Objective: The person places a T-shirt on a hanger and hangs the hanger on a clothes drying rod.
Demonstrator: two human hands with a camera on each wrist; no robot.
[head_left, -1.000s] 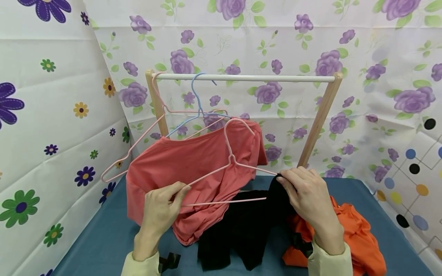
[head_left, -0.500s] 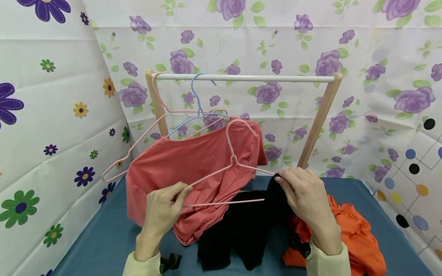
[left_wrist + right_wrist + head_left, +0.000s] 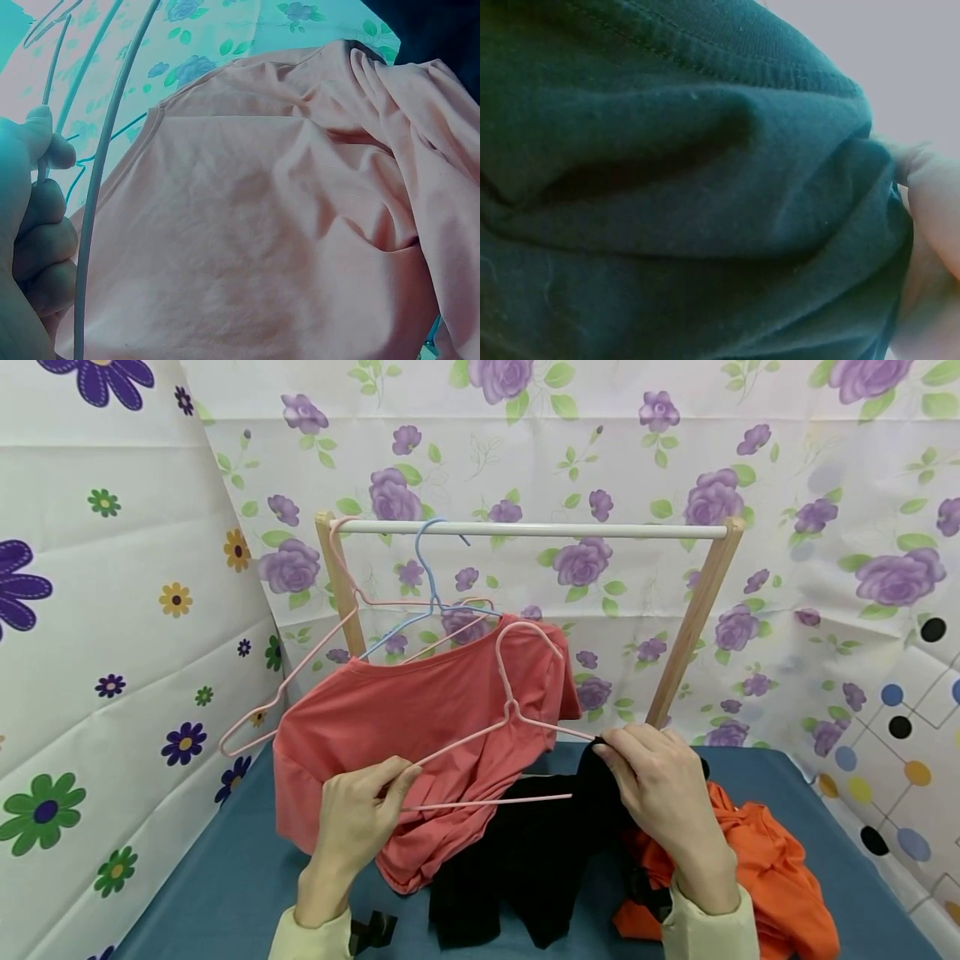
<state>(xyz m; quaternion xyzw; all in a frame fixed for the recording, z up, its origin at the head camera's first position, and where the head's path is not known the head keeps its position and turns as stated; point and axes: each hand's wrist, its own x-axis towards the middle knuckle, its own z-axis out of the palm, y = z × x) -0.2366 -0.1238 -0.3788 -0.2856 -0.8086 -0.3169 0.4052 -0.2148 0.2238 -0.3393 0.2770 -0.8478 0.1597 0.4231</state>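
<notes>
Between my hands is a light pink clothes hanger (image 3: 510, 703), its hook pointing up. My left hand (image 3: 362, 814) pinches its left shoulder between thumb and fingers, which the left wrist view also shows. On the other side, my right hand (image 3: 663, 785) grips the hanger's right end together with a black garment (image 3: 517, 852). That right end is covered by the black cloth, which hangs down to the table. Dark folds and a stitched seam of the black garment (image 3: 705, 172) fill most of the right wrist view. Behind the held hanger, a coral shirt (image 3: 420, 710) droops.
A rack with a white bar (image 3: 570, 530) and wooden posts stands behind. A pink hanger (image 3: 281, 685) and a blue hanger (image 3: 431, 572) hang at its left, near the coral shirt. An orange garment (image 3: 780, 860) lies to the right on the blue-covered table (image 3: 202, 893).
The held hanger has shifted slightly right and down at its hook. My left hand has drifted a little right, and my right hand slightly left, bringing them marginally closer.
</notes>
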